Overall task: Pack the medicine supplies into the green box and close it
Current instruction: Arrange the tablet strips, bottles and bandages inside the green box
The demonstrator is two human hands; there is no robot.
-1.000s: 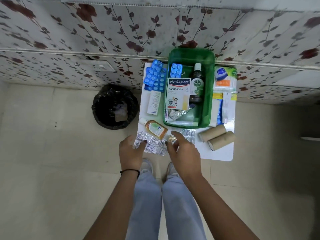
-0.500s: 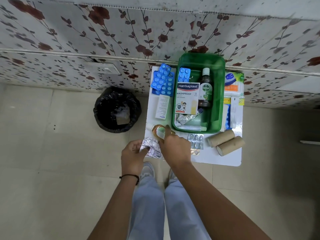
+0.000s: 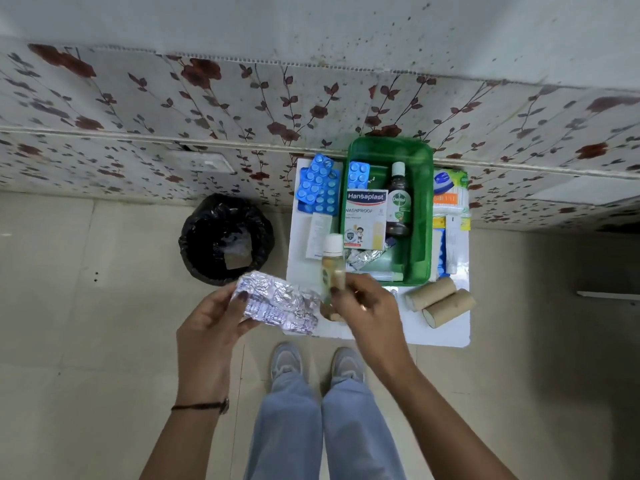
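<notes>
Beige tiled floor point(image 3: 86, 341), glossy, with grey sneakers point(image 3: 286, 362) and light denim legs nearest the camera. Left hand point(image 3: 211, 323) pinches a crinkled silver foil blister strip point(image 3: 280, 304) between thumb and fingers, held above the floor just off the table's near edge. Right hand point(image 3: 367, 306) has its fingers closed around a small clear bottle point(image 3: 333, 268) of amber liquid with a white cap, upright, lifted in front of the green box's near-left corner; bottle base is hidden in the hand, label blurred. White flat table point(image 3: 443, 336), corners rounded. Two cardboard tubes point(image 3: 440, 299) lie side by side at its near right.

Green box point(image 3: 420, 237) is translucent plastic, rectangular with rounded corners, open, in the middle of the table. Inside: Hansaplast carton point(image 3: 365, 220), dark Dettol bottle point(image 3: 398, 202) lying flat, blue blister pack point(image 3: 358, 174), crumpled foil bits at the near end. Left of the box: stacked blue blister packs point(image 3: 320, 185), and a white carton point(image 3: 318, 235) with unreadable print. Right of it: packets and tubes, partly hidden by the box wall, hard to identify. Black-bagged bin point(image 3: 225, 239) on the floor to the left. Floral-print panel wall point(image 3: 207, 98) behind, speckled plaster above.
</notes>
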